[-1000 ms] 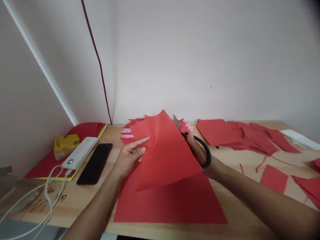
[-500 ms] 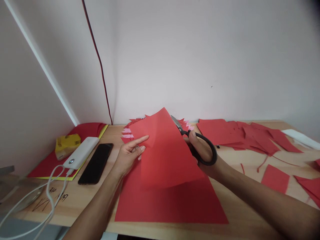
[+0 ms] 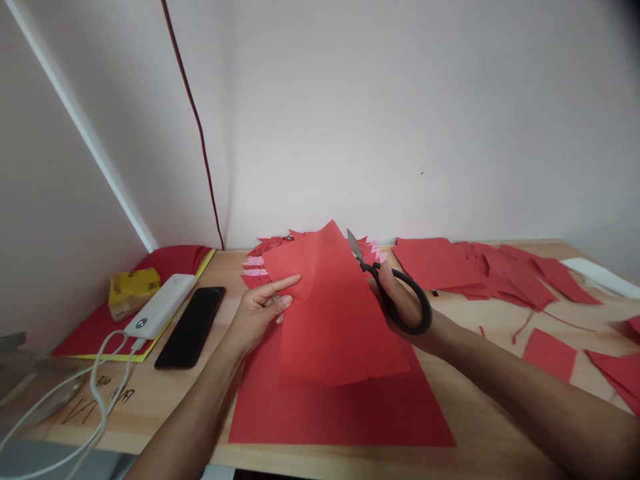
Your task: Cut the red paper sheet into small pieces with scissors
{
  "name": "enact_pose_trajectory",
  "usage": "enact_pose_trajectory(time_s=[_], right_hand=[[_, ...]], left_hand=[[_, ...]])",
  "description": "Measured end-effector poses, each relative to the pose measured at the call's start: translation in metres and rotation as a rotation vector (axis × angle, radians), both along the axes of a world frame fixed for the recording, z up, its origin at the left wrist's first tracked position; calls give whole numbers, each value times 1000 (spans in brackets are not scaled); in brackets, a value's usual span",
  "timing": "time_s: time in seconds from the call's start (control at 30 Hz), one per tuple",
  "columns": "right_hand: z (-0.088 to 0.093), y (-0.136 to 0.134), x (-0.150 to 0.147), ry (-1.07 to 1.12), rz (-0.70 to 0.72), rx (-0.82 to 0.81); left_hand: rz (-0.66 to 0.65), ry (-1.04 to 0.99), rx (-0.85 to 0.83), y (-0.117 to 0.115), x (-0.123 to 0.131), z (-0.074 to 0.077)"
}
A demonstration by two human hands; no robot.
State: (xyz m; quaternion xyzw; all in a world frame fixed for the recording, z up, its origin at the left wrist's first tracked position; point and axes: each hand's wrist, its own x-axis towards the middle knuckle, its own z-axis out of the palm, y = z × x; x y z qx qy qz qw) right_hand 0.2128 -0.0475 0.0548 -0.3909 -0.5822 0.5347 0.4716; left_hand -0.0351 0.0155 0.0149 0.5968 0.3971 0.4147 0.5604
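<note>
My left hand pinches the left edge of a red paper sheet and holds it tilted above the table. My right hand grips black-handled scissors at the sheet's right edge, with the blade tip sticking up past the paper's top corner. Most of the right hand's fingers are hidden behind the sheet. A larger red sheet lies flat on the wooden table under both hands.
Cut red and pink pieces are piled behind the sheet. More red sheets and scraps are spread at the right. A black phone, a white power bank with cable and a yellow pack sit at left.
The scissors shifted along the sheet's right edge and the handles spread, then came back slightly. The held sheet tilted a little; the left hand stayed put.
</note>
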Motion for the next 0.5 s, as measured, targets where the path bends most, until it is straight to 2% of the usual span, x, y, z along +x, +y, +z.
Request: enact_pose_trajectory(time_s=[0.1,0.2,0.33,0.5], right_hand=[[-6,2,3,134,80,-71],[-6,1,2,185,54,-84],[-2,-4,-2,173,30,-40],[5,-8,-4,82,-86,71]], left_hand=[[-34,17,11,-2,1,2],[-47,21,16,-3,2,2],[-47,30,8,-3,3,-1],[-52,20,-6,-3,4,-2]])
